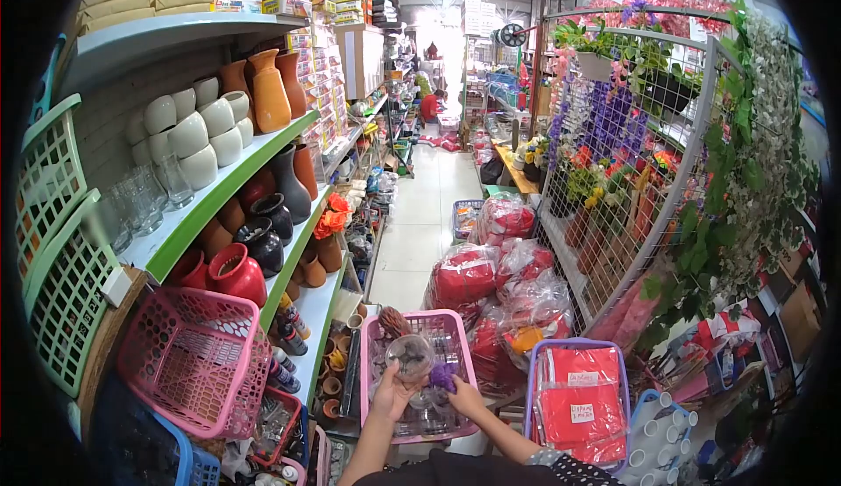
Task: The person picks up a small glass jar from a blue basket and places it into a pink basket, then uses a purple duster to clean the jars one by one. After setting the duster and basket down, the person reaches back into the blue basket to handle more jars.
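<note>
My left hand [394, 395] grips a round clear glass vessel [408, 354], tilted with its wide face toward me. A bunched purple cloth [443, 376] is pinched in my right hand [468, 397], right beside the glass. Both hands are over a pink plastic basket [365, 365] with slatted sides. Inside it, more clear glassware [427, 419] lies partly hidden under my hands. A brown, bristly-looking bundle [393, 320] sits at the basket's far left corner.
Shelves with vases [237, 274] and white pots [188, 136] line the left. To the right stand a purple-rimmed basket of red packets [574, 376], bagged red goods [462, 276] and a wire rack [613, 179] with flowers. A person [430, 108] is down the tiled aisle [416, 214].
</note>
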{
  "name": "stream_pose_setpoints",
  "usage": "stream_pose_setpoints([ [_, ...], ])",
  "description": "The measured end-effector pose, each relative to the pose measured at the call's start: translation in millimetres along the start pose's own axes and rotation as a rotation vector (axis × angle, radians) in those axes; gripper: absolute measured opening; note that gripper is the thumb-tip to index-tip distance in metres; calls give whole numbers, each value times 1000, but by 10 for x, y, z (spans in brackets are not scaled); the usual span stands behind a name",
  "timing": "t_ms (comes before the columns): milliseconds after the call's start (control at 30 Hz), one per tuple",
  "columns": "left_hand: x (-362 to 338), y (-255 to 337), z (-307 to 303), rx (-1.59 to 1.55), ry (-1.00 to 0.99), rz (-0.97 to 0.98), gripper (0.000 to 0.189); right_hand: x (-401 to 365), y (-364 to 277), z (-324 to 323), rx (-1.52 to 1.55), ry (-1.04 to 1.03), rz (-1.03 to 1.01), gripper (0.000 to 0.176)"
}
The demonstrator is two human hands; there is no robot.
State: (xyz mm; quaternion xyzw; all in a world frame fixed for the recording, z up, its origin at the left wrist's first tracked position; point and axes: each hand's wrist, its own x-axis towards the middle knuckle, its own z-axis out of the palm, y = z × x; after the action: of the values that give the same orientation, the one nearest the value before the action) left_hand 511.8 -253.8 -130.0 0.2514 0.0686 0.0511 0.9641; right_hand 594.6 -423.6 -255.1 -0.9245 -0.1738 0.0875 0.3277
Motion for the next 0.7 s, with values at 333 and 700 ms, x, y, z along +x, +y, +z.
stream_pose_setpoints([
  [333,16,-116,-326,231,77,-18,39,-62,-108,-194,-322,-189,77,63],
  [700,-354,59,-58,364,97,62,35,-215,-1236,-1025,882,-335,-476,70],
])
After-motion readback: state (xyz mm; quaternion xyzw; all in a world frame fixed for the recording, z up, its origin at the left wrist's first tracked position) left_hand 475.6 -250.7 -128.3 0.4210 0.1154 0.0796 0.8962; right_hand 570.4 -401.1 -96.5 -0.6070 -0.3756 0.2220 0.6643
